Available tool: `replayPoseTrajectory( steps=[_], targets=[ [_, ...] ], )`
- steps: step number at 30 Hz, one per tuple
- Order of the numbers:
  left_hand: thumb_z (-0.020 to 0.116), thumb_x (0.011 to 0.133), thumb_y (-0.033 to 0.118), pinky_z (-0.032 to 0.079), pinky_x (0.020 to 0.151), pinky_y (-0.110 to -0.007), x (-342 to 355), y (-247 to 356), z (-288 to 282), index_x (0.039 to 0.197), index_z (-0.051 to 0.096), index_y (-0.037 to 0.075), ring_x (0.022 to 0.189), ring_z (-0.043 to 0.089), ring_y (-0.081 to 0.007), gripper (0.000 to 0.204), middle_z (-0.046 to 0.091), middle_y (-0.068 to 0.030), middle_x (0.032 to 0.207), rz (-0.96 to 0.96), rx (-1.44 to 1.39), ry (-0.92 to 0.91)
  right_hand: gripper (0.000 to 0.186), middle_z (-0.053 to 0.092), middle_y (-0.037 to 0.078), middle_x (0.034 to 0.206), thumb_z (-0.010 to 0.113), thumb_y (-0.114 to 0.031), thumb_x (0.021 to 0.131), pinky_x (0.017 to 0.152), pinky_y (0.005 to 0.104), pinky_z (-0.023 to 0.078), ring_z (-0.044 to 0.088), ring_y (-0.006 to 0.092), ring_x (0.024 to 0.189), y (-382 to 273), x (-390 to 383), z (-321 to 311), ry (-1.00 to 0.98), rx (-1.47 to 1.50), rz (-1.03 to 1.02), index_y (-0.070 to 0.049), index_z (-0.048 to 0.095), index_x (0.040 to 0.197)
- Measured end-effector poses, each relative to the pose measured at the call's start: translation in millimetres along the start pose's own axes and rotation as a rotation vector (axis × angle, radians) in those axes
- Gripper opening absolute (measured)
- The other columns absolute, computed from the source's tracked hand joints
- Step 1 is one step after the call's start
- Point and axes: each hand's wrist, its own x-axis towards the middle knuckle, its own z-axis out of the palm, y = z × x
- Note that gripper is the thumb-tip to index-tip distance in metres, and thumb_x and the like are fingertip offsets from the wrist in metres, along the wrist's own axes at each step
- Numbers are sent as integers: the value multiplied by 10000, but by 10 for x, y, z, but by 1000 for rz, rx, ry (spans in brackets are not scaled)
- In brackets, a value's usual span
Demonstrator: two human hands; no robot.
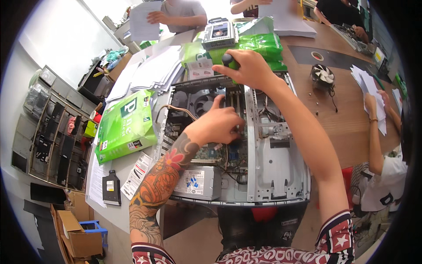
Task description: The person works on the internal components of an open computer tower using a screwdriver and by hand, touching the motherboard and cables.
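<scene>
An open desktop computer case (281,176) lies flat in front of me, its insides facing up. Over the circuit board (206,153) is my left hand (220,125), thumb raised apart and fingers bent down near the memory slots; the fingertips are partly hidden. My right hand (255,70) is wrapped round the black and green handle of a screwdriver (229,61) at the case's far edge. The screwdriver's tip does not show. A cooling fan (204,104) sits inside the case left of the slots, and a metal power supply (195,182) fills the near left corner.
Left of the case are a green paper pack (127,125) and a flat black part (111,188). Paper stacks (147,72) and a metal drive (218,34) stand beyond it. To the right lie a loose fan (323,75) and a tape roll (317,56). Other people handle papers around the table.
</scene>
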Motion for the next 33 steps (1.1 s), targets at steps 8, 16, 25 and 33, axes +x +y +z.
replayPoseTrajectory(
  steps=[8,16,25,33],
  targets=[
    [672,730,86,137,1171,-677,14,68,-14,899,676,93,1038,639,-232,169,675,-39,912,2,67,-41,619,674,148,756,648,-624,884,676,437,533,668,353,717,8,26,0,-12,13,5,-5,663,866],
    [653,722,61,134,1186,-659,22,59,37,868,663,62,1070,636,-245,147,666,-73,929,-9,40,-1,591,665,135,795,665,-603,882,668,435,516,650,358,711,18,26,31,28,35,-61,-17,631,822],
    [650,730,20,91,1195,-653,28,33,23,873,705,81,1086,634,-231,164,681,-65,981,2,-54,-21,603,669,178,785,699,-586,863,717,428,519,651,369,764,34,29,34,0,78,-6,16,664,884],
    [657,713,20,101,1195,-657,56,131,-38,877,706,75,1078,625,-226,179,664,-53,944,21,38,-88,493,600,161,712,784,-460,844,623,404,470,578,333,650,46,33,51,110,125,-41,0,609,813]
  ],
)
